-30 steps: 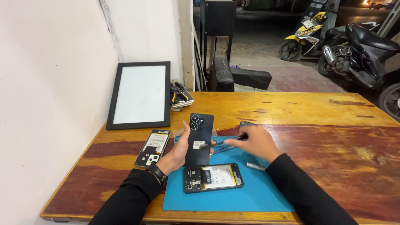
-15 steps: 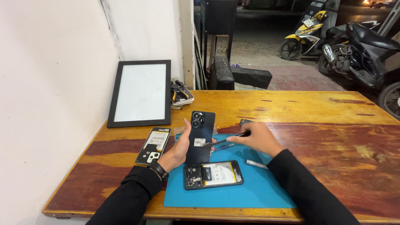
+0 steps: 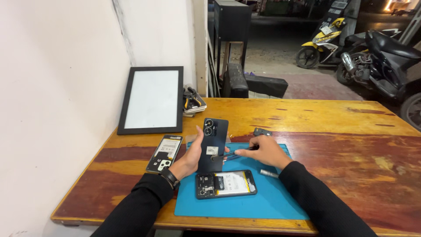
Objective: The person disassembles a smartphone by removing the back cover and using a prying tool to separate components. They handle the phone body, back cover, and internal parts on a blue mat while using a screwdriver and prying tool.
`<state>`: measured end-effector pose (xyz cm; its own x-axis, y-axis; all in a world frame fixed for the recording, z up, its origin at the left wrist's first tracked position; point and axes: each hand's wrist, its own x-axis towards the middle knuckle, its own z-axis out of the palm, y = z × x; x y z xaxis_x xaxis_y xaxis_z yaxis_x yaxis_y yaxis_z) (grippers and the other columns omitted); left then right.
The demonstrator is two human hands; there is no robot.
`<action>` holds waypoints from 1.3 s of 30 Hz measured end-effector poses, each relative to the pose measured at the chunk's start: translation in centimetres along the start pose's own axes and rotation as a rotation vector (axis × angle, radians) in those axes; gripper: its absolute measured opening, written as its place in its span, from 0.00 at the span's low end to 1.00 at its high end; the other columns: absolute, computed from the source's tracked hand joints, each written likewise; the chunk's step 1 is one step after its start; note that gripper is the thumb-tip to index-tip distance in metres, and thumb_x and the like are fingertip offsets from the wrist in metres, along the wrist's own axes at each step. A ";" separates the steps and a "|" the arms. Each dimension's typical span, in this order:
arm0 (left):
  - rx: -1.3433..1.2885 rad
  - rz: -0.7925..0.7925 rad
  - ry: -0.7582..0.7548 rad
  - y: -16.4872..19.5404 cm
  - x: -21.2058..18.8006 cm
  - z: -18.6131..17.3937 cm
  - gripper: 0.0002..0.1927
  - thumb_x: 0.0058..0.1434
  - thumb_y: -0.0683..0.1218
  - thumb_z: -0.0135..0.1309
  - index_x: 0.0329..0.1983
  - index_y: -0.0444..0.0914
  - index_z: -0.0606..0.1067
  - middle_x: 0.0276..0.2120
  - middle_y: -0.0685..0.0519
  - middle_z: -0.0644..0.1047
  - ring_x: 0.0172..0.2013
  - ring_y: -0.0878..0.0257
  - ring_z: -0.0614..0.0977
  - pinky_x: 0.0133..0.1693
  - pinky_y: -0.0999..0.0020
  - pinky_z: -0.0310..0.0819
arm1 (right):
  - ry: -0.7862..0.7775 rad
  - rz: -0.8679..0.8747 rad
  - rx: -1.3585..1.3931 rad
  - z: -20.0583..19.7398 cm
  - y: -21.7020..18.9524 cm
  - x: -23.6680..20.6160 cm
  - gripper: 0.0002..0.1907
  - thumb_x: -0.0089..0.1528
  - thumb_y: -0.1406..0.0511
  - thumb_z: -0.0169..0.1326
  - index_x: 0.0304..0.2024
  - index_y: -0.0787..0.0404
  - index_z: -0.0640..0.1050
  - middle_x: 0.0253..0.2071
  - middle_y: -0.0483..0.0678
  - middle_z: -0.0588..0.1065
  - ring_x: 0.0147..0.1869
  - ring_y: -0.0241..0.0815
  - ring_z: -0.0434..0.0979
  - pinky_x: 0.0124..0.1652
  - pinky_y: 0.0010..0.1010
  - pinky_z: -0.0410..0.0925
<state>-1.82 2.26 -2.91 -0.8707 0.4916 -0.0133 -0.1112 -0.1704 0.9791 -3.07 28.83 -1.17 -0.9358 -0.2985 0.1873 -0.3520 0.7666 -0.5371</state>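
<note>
My left hand (image 3: 189, 157) holds a dark phone back cover (image 3: 213, 141) upright over the blue work mat (image 3: 245, 202), camera holes at the top. My right hand (image 3: 265, 152) grips thin dark tweezers (image 3: 239, 152) whose tips touch the cover's lower part. Below the hands an opened phone (image 3: 226, 183) lies flat on the mat, its battery and boards exposed. A small silver tool (image 3: 268, 174) rests on the mat by my right wrist.
Another opened phone (image 3: 165, 152) lies on the wooden table (image 3: 351, 145) left of the mat. A black-framed white panel (image 3: 151, 100) leans on the wall, tools (image 3: 192, 100) beside it. A small dark part (image 3: 262, 131) sits behind the mat. Motorbikes (image 3: 377, 52) stand beyond.
The hands, cover and tweezers have stayed in nearly the same place; only the camera view has shifted slightly.
</note>
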 end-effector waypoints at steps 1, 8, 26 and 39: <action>0.002 0.010 -0.001 -0.1 -0.1 0.1 0.49 0.63 0.75 0.12 0.64 0.42 0.70 0.44 0.47 0.82 0.46 0.58 0.84 0.48 0.62 0.82 | 0.011 -0.037 0.012 0.3 -0.1 -0.1 0.30 0.50 0.44 0.68 0.19 0.64 0.79 0.17 0.50 0.73 0.22 0.41 0.72 0.25 0.35 0.64; -0.070 0.069 -0.071 0.3 0.0 0.0 0.47 0.64 0.74 0.12 0.67 0.43 0.67 0.46 0.46 0.80 0.47 0.56 0.83 0.48 0.59 0.80 | 0.096 -0.090 0.030 -0.8 0.5 0.7 0.29 0.47 0.45 0.69 0.18 0.64 0.79 0.16 0.47 0.73 0.21 0.38 0.72 0.24 0.32 0.63; -0.070 0.106 -0.130 -0.3 -0.1 0.0 0.46 0.67 0.72 0.12 0.71 0.42 0.64 0.52 0.46 0.77 0.52 0.59 0.80 0.53 0.63 0.79 | 0.183 -0.043 0.063 -1.1 0.4 0.2 0.27 0.46 0.46 0.70 0.21 0.63 0.79 0.17 0.47 0.73 0.21 0.40 0.71 0.24 0.34 0.64; -0.067 0.037 -0.029 -0.7 0.2 -0.4 0.46 0.65 0.73 0.15 0.68 0.41 0.66 0.55 0.51 0.78 0.52 0.59 0.81 0.51 0.62 0.79 | 0.215 -0.069 -0.050 0.1 -0.6 0.2 0.28 0.50 0.44 0.66 0.27 0.62 0.82 0.23 0.50 0.78 0.27 0.44 0.80 0.30 0.35 0.70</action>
<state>-2.12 2.13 -3.71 -0.8607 0.5083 0.0295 -0.1118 -0.2453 0.9630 -3.02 28.29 -0.93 -0.8894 -0.2274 0.3965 -0.4109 0.7775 -0.4760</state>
